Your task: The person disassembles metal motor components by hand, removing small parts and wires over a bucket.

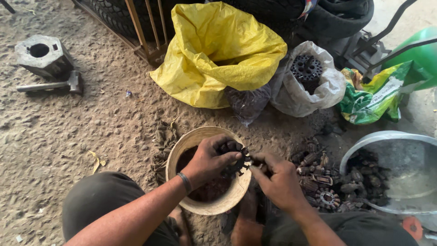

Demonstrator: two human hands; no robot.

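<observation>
Rotor (234, 161) held over bowl (182, 143); yellow sack (214, 50) behind.

The rotor (236, 163) is a dark, grimy toothed disc (slots all around the rim), tilted up on edge over the tan bowl (180, 145), which sits on the dirt.
</observation>
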